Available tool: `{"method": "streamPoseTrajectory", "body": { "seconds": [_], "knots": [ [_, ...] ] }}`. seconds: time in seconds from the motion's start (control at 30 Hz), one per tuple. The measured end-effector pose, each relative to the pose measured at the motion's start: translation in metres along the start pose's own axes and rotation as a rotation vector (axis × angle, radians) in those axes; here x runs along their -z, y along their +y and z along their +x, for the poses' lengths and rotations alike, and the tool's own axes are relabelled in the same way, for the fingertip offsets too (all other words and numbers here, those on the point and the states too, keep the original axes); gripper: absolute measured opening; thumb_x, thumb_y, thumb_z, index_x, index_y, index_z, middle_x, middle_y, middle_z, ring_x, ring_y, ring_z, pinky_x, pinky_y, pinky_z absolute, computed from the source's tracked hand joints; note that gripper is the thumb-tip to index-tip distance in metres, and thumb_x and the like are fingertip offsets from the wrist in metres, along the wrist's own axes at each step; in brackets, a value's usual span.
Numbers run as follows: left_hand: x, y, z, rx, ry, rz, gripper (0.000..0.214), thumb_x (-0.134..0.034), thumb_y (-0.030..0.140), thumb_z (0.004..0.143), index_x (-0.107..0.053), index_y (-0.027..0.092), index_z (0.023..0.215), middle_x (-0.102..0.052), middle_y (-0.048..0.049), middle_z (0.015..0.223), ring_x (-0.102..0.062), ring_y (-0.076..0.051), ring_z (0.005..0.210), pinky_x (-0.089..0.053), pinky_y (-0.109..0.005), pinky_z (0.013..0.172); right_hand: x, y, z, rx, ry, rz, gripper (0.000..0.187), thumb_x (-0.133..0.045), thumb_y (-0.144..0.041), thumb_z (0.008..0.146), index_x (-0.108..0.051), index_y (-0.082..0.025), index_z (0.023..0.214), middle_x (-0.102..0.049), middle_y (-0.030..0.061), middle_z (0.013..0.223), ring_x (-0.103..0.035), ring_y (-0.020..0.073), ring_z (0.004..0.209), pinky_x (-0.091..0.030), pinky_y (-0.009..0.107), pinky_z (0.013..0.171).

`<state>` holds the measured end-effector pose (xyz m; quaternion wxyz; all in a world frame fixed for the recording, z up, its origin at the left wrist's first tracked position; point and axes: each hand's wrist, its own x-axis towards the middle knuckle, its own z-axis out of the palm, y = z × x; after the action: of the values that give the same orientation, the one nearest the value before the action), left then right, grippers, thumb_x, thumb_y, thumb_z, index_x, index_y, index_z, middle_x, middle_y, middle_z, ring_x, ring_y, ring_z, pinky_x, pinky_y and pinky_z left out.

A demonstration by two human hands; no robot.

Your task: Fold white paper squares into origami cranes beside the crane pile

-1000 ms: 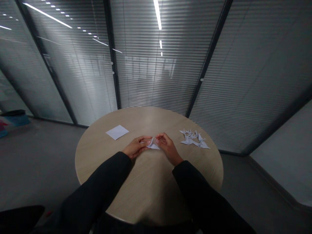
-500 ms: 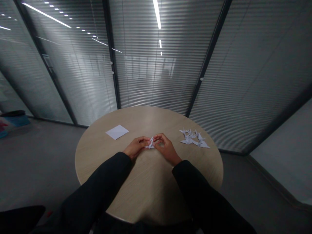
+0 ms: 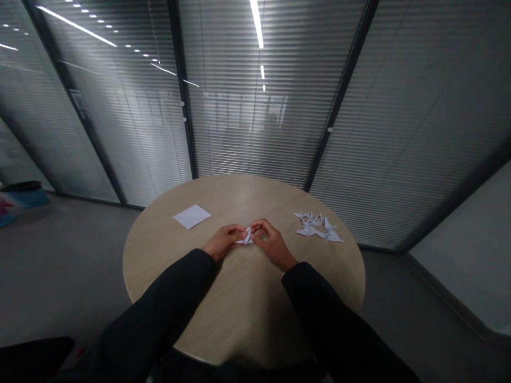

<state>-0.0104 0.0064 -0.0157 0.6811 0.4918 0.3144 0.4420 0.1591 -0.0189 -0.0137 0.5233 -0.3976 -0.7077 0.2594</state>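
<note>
Between my two hands, just above or on the round wooden table (image 3: 239,298), is a small white folded paper crane (image 3: 247,237). My left hand (image 3: 224,240) pinches its left side with closed fingers. From the other side, my right hand (image 3: 272,242) grips it with thumb and fingers bent together. Fingertips cover part of the crane, so its full shape is hidden. To the right lies a cluster of several white paper cranes (image 3: 319,226), wings and points overlapping. A flat white sheet of paper (image 3: 192,216) rests left of my hands.
Behind the table's far edge stands a glass partition with blinds (image 3: 255,133) and dark frames. On the floor at far left is a blue bin (image 3: 27,194) with a dark rim. A dark object (image 3: 35,357) shows at the lower left.
The crane's upright point in my fingers has shifted slightly, and its lower left edge shows a little more. Both hands stay nearly in place; the sheet and the other cranes lie as before.
</note>
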Motion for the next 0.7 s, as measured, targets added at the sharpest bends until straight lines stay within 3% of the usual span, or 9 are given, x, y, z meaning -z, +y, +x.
{"method": "streamPoseTrajectory", "body": {
  "seconds": [0.4, 0.7],
  "knots": [
    [-0.0019, 0.0033, -0.0015, 0.019, -0.019, -0.025, 0.038, -0.088, 0.029, 0.049, -0.068, 0.010, 0.076, -0.067, -0.0050, 0.078, -0.061, -0.013, 0.071, -0.047, -0.027, 0.075, 0.0001, -0.0008, 0.0003, -0.004, -0.014, 0.034, 0.017, -0.059, -0.022, 0.074, -0.056, -0.021, 0.091, -0.062, 0.0019, 0.088, -0.060, 0.0163, 0.083, -0.046, 0.030, 0.075],
    [0.0003, -0.0017, 0.0011, -0.006, 0.011, 0.092, 0.039, -0.086, 0.037, 0.051, -0.065, 0.011, 0.070, -0.061, -0.0012, 0.067, -0.052, -0.009, 0.059, -0.038, -0.023, 0.060, 0.0012, -0.0079, -0.0001, 0.013, 0.016, -0.100, 0.006, -0.055, -0.020, 0.076, -0.055, -0.021, 0.082, -0.060, -0.0011, 0.080, -0.057, 0.0146, 0.075, -0.044, 0.028, 0.073]
  ]
}}
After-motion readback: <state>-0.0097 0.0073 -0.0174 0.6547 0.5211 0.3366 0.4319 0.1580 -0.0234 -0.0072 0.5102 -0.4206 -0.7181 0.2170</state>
